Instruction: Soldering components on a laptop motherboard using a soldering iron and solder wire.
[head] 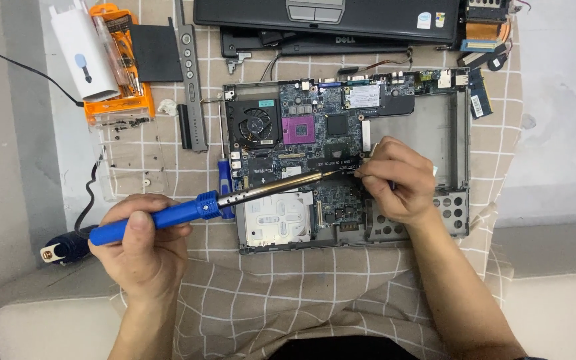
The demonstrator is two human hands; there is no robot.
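Left hand point(143, 233): fist closed around the blue handle of a soldering iron point(215, 200); rigid, light, hot metal shaft, so probably handle-only hold. Tip reaches right onto the motherboard point(315, 143), mid-cloth point(301, 293). Right hand point(400, 181): fingertips pinched at the tip; contents unclear.

Two bare forearms reach up from the lower edge of the frame, well apart. The left hand point(143, 239) is curled in a closed fist, thumb laid flat across the top, knuckles turned outward. The right hand point(398, 181) bends at the wrist, its fingertips point(363, 172) pinched together and pointing left.
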